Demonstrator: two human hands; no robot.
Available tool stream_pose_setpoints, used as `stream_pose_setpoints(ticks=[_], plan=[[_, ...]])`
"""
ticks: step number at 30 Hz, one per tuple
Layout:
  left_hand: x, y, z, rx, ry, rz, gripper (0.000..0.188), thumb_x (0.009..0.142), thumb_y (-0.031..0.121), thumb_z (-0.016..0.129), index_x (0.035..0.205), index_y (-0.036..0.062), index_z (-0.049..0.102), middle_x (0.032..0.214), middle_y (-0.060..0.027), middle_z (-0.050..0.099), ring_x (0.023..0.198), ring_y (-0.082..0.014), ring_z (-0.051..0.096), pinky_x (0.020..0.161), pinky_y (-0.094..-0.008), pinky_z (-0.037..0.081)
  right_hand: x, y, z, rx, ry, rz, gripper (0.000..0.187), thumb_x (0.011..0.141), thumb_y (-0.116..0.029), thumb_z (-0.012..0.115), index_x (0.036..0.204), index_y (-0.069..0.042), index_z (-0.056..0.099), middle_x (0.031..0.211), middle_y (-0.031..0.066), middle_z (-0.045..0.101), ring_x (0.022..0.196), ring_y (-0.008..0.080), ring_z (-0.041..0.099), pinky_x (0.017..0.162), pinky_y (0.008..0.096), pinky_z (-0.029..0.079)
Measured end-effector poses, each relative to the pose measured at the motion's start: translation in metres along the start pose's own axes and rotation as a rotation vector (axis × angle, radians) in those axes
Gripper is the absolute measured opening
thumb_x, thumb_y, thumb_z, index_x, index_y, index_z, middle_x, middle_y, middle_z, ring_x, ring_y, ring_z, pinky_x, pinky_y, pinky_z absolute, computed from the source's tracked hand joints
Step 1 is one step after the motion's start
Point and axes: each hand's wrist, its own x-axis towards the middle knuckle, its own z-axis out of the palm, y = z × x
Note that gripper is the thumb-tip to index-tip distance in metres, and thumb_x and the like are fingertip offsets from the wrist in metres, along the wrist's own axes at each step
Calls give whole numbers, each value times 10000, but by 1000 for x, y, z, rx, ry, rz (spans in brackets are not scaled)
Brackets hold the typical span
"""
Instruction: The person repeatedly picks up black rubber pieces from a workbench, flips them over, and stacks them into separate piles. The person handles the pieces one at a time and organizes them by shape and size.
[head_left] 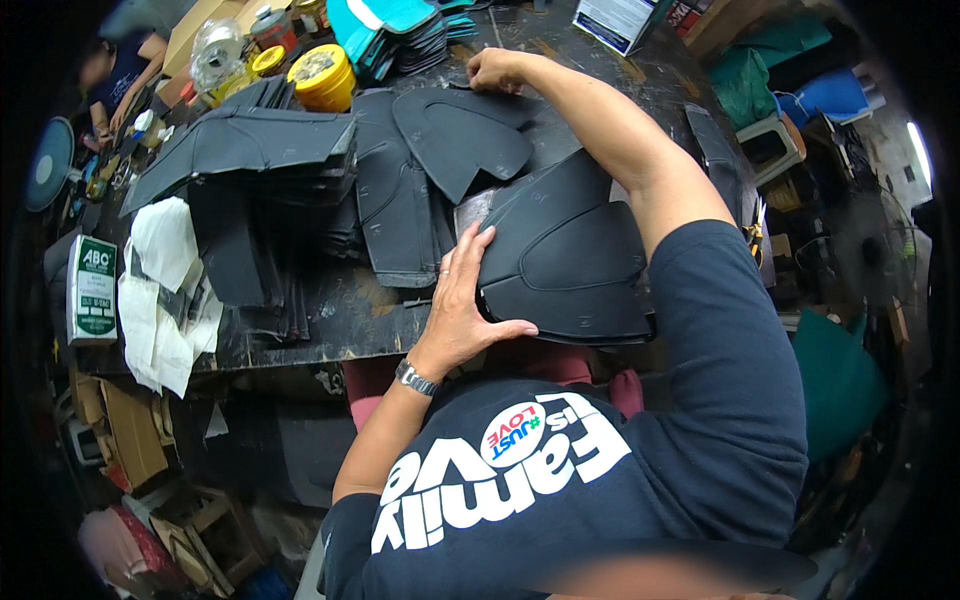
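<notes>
Person's left hand [460, 305] splayed along left edge of black panels [580, 250]; right hand [497, 72] curled, grip unclear; bare table [655, 100] to its right.

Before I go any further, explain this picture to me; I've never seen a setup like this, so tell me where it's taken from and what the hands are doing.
There is no machine here, just a person working with two bare hands. The one picture comes from a wide fisheye camera on that person's head, looking down, so straight edges bend near the rim.

The left hand rests with fingers spread on the near-left edge of a black panel. The right hand reaches to the far side, fingers curled; whether it grips anything is unclear.

On the dark table are also stacked black pieces, a yellow tub and folded teal material. White sheets hang over the near edge.
</notes>
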Motion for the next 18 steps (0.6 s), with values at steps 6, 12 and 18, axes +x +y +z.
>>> stream_pose_setpoints(ticks=[6,12,18], plan=[[1,0,-1,16,13,17,1265,505,498,958,1529,64,355,1573,-215,359,1436,-389,366,1180,-471,310,-12,16,-9,-124,38,75,291,842,-210,656,1076,-38,675,944,191,699,730,317,696,576,410,606],[0,0,0,12,16,28,1244,518,464,960,1522,49,355,1577,-222,340,1410,-401,379,1161,-482,335,-56,75,-28,10,543,-117,360,833,-287,649,1158,-138,684,1143,155,713,1111,349,659,928,451,517],[1,3,1,13,28,37,1246,517,444,961,1524,43,347,1564,-206,371,1395,-390,398,1155,-469,346,-149,141,-16,12,1388,-328,600,752,-282,738,1300,-78,601,1204,178,655,1124,314,632,938,403,498]])
